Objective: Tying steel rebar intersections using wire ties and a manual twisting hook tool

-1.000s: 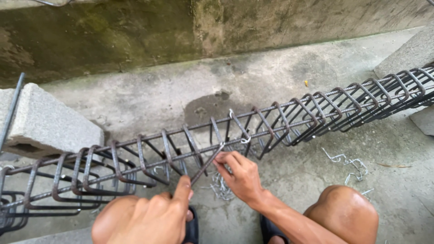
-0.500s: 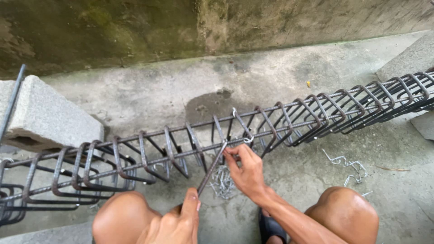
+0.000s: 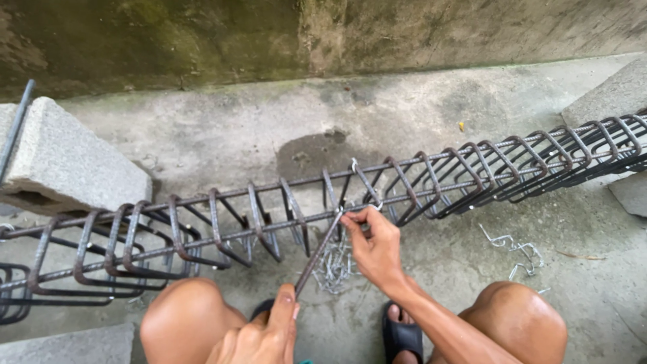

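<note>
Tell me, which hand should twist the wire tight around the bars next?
Probably the left hand. It already grips the thin metal hook tool, whose tip reaches the joint on the rebar cage. The right hand is busy pinching the wire there.

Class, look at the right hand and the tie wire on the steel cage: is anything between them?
Nothing visible. The right hand is already pinching the tie wire at the cage. The left hand holds a thin hook tool reaching the same spot.
</note>
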